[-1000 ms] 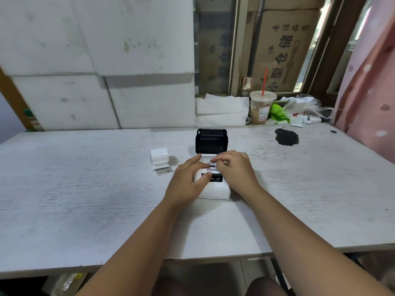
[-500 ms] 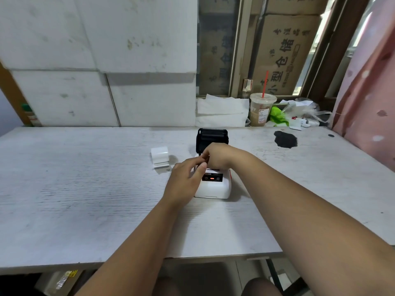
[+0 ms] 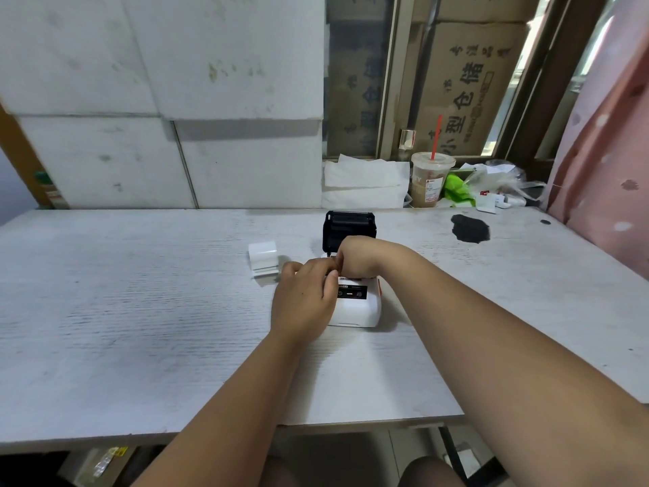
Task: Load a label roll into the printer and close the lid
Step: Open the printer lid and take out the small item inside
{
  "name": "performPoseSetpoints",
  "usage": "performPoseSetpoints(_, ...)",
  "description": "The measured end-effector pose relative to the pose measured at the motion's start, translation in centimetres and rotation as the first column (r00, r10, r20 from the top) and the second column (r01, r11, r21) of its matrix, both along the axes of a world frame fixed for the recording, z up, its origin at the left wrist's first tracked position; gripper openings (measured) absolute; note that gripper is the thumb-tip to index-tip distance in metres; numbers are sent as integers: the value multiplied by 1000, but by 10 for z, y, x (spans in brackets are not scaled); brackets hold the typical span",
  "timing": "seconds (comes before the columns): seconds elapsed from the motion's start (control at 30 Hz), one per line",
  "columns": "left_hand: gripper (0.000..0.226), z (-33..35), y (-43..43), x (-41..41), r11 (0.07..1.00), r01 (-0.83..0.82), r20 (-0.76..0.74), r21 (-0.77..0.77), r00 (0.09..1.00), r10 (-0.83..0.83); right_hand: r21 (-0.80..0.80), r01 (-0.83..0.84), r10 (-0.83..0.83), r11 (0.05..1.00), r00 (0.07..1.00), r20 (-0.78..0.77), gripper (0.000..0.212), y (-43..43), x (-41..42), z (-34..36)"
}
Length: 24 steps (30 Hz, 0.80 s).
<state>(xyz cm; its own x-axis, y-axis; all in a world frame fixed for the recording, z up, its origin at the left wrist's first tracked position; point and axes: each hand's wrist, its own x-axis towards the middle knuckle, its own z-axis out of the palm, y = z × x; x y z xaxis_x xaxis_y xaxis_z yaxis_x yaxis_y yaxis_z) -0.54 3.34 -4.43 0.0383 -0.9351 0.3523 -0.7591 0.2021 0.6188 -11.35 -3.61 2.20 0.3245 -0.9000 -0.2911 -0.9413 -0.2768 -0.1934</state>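
A small white label printer (image 3: 356,311) stands mid-table with its black lid (image 3: 349,224) raised upright at the back. My left hand (image 3: 303,304) lies against the printer's left side, fingers curled onto its top by the black control strip. My right hand (image 3: 358,256) bends down over the open compartment just in front of the lid. Its fingertips are hidden, so what they touch cannot be told. A white label roll (image 3: 263,258) with a loose tail lies on the table (image 3: 140,311) left of the printer, apart from both hands.
A drink cup with a red straw (image 3: 430,181), folded white paper (image 3: 365,181) and a plastic bag with green scraps (image 3: 491,184) sit along the back edge. A black stain (image 3: 470,228) marks the table at right. A pink curtain (image 3: 604,170) hangs at far right.
My right hand has moved from the printer's front top back to the open compartment by the lid. My left hand stays at the printer's left side. The roll on the table has not moved.
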Motion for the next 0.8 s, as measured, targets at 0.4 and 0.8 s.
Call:
performPoseSetpoints(0.4,36,-3,-2,-3,999,-18,105,-33,994,21,-253,178,-22,951,854,519,11,11,-15,-22)
performPoseSetpoints(0.8,31,-6,-5,1,993,118,-63,-3,991,-118,-160,688,-191,708,404,895,24,15,-50,-60)
